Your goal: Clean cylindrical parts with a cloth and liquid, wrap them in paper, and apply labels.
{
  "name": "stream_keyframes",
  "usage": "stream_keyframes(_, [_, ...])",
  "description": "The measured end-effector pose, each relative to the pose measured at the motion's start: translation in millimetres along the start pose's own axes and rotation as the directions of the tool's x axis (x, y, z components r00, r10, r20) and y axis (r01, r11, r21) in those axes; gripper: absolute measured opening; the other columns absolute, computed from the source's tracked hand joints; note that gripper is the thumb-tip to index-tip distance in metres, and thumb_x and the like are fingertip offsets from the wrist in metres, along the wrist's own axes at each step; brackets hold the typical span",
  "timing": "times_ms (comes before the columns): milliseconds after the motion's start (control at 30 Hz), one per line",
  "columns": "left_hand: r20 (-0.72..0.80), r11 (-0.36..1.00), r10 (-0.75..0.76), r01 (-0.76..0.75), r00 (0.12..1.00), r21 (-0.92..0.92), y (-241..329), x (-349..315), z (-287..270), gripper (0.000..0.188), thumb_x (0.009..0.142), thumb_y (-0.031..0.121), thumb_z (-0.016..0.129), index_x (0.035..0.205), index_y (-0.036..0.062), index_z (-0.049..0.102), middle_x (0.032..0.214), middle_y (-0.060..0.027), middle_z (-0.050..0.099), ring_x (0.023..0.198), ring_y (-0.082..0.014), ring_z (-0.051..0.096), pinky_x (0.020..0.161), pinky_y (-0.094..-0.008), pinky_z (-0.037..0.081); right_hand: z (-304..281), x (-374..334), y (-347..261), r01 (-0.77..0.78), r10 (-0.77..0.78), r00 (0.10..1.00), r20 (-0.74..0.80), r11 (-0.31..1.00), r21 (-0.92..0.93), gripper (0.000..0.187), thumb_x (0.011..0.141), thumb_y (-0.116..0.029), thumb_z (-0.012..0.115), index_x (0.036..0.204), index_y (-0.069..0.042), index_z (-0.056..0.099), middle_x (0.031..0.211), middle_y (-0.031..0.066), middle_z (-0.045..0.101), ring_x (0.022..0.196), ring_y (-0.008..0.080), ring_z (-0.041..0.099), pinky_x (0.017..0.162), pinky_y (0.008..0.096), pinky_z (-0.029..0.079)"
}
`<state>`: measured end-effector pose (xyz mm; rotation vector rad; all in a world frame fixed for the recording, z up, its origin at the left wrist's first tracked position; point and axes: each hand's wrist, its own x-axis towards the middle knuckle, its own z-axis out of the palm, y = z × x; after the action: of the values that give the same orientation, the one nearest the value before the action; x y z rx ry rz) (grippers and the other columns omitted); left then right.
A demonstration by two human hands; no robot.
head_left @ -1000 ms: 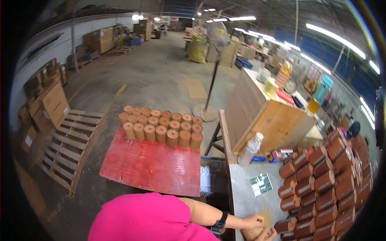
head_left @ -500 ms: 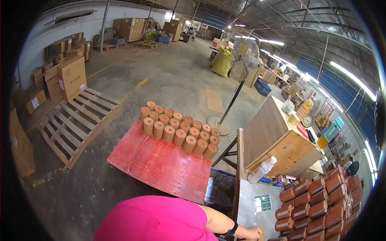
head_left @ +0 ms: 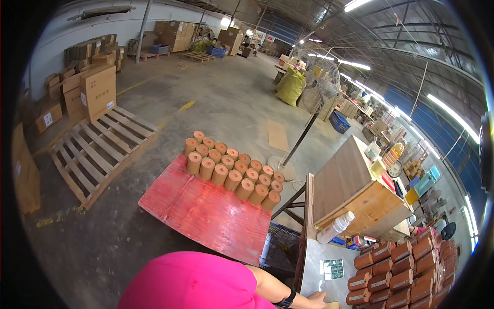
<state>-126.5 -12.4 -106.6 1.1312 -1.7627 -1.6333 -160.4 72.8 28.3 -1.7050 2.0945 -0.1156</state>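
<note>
The room is a wide workshop hall with a concrete floor (head_left: 226,92), under long ceiling lamps; far ahead of the left hand (head_left: 316,298) stands a fan (head_left: 318,92) on a pole, and far to the left of the hand a wooden pallet (head_left: 105,152), with cartons (head_left: 99,95) at its far end. The left hand is at the lower edge of the view, over the grey table (head_left: 315,260), and wears a black band (head_left: 286,299) on its wrist; its fingers are partly cut off, so I cannot tell if they are closed in a grip; the tan piece (head_left: 333,305) lies just beside the fingertips, on their right, and is also cut by the edge; the right hand is outside the view, and its state I cannot tell. Ahead of the left hand, near it, lies a sheet of green labels (head_left: 334,269); farther ahead, a clear bottle (head_left: 335,227) leans beside the wooden box (head_left: 360,195); to the right of the hand, brown cylinders (head_left: 381,265) are stacked on their sides; to the left and ahead, a red board (head_left: 211,216) bears upright tan rolls (head_left: 233,180) in rows.
</note>
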Motion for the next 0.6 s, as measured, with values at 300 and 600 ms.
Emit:
stream_keyframes(300, [0.231,0.95,0.009,0.064,0.973,-0.306,13,-46,-37,0.079,0.071,0.033,0.076,0.136,0.0007,0.044,0.129,-0.0227,0.052,0.122,-0.0331,0.048,0.101,-0.0423,0.039,-45,59,63,-0.007,-0.155,0.959,0.238,0.825,0.566,0.068,0.09,-0.029,0.058,0.147,-0.001,0.033,0.151,0.0163,0.033,0.14,0.0326,0.028,0.118,0.0512,0.019])
stream_keyframes(600, [0.46,0.818,0.044,0.232,0.887,-0.526,28,-68,-37,0.062,0.072,0.028,0.074,0.126,0.0055,0.052,0.112,-0.0155,0.061,0.105,-0.0248,0.057,0.088,-0.0368,0.045,20,21,164,-0.059,-0.264,0.938,0.223,0.513,0.856,0.068,0.093,-0.027,0.054,0.151,-0.002,0.029,0.157,0.0118,0.028,0.147,0.0283,0.02,0.123,0.0515,0.011])
